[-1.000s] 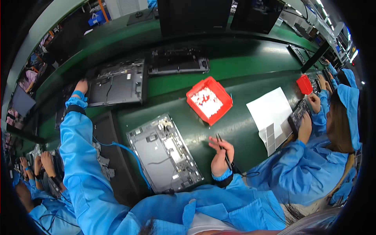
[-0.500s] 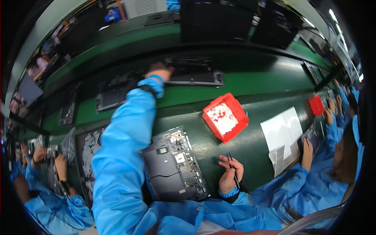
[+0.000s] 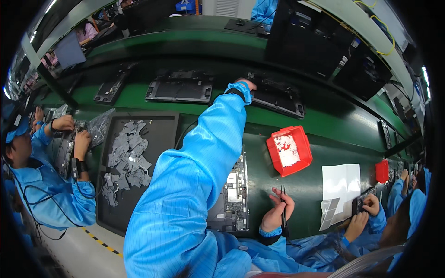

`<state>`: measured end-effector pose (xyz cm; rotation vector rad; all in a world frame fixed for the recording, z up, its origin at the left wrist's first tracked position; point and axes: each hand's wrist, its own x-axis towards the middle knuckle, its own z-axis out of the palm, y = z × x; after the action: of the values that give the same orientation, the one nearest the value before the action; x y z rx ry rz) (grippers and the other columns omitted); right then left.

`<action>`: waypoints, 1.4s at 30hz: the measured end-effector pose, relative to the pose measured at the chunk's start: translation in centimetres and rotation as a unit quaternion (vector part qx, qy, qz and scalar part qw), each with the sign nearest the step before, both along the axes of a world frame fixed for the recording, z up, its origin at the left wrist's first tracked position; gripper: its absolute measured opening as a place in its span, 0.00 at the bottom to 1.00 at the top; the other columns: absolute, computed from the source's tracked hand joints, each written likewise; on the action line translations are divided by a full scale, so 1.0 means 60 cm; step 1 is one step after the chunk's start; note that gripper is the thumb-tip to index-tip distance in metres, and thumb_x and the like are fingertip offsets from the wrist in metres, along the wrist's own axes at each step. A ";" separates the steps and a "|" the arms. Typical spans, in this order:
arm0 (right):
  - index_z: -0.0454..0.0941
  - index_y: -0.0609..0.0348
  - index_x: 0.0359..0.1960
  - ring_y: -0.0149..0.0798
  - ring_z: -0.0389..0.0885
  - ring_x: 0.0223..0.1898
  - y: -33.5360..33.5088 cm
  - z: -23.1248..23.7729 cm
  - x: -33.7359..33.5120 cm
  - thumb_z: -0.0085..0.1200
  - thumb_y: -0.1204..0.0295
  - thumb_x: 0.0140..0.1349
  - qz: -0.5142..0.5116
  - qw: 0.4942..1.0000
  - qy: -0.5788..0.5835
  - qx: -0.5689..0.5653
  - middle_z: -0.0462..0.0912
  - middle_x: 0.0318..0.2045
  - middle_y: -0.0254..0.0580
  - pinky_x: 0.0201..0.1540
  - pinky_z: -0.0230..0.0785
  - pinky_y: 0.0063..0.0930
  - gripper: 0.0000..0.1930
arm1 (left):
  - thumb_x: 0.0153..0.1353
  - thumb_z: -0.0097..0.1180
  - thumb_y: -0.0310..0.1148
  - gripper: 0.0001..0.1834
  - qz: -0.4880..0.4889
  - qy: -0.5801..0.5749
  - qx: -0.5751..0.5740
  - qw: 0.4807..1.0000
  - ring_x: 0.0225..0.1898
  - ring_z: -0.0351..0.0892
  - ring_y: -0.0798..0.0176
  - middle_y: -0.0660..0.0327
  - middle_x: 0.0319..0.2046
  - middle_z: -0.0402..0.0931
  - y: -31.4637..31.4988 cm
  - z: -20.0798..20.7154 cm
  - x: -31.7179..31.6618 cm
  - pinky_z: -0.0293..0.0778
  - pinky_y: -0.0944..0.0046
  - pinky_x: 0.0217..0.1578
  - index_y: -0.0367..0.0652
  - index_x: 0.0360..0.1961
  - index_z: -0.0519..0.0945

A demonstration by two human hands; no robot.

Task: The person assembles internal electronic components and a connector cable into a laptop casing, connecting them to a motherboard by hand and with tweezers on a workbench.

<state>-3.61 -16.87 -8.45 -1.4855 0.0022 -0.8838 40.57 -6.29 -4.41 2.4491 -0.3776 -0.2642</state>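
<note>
Tweezers [image 3: 282,206] stay pinched in my right hand [image 3: 276,211] at the worktop's near edge, while my left hand [image 3: 248,85] reaches the far edge's laptop base [image 3: 277,98], long axis crosswise, fingers' grip hidden.

You have two red bins [image 3: 288,150] [image 3: 382,171], one pair of tweezers [image 3: 283,204], one white sheet [image 3: 341,185], and three open devices on the conveyor [image 3: 180,90] [image 3: 278,98] [image 3: 109,88].
</note>
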 end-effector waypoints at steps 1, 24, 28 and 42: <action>0.63 0.65 0.45 0.49 0.75 0.45 -0.001 0.001 0.000 0.37 0.67 0.66 -0.005 1.000 -0.002 -0.004 0.72 0.44 0.56 0.43 0.72 0.34 0.13 | 0.51 0.55 0.47 0.18 0.094 0.103 -0.051 0.989 0.38 0.78 0.61 0.57 0.35 0.80 -0.012 -0.012 0.018 0.71 0.63 0.40 0.46 0.37 0.82; 0.62 0.62 0.45 0.52 0.74 0.47 -0.026 -0.004 -0.008 0.34 0.70 0.65 -0.041 0.996 -0.078 -0.011 0.71 0.47 0.57 0.47 0.69 0.41 0.11 | 0.49 0.62 0.34 0.22 -0.092 0.092 -0.333 0.934 0.36 0.74 0.70 0.60 0.36 0.76 0.251 0.123 -0.157 0.69 0.69 0.40 0.34 0.43 0.72; 0.59 0.64 0.49 0.53 0.67 0.55 -0.031 0.022 -0.016 0.33 0.68 0.67 -0.028 0.994 -0.082 -0.069 0.67 0.52 0.58 0.57 0.59 0.46 0.14 | 0.48 0.63 0.32 0.27 -0.167 0.163 -0.279 0.931 0.39 0.72 0.70 0.61 0.38 0.75 0.320 0.110 -0.266 0.68 0.69 0.43 0.34 0.48 0.70; 0.59 0.67 0.53 0.44 0.63 0.58 0.046 0.022 -0.055 0.34 0.77 0.65 0.038 0.999 0.025 -0.005 0.65 0.54 0.54 0.61 0.54 0.38 0.15 | 0.41 0.64 0.34 0.29 -0.224 -0.076 -0.065 0.969 0.40 0.73 0.60 0.52 0.38 0.75 0.233 0.052 -0.388 0.70 0.63 0.41 0.35 0.47 0.73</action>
<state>-6.92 -14.09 -7.14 -1.5067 -0.0214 -0.7867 17.30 7.69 -1.29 2.2360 -0.9870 -0.2324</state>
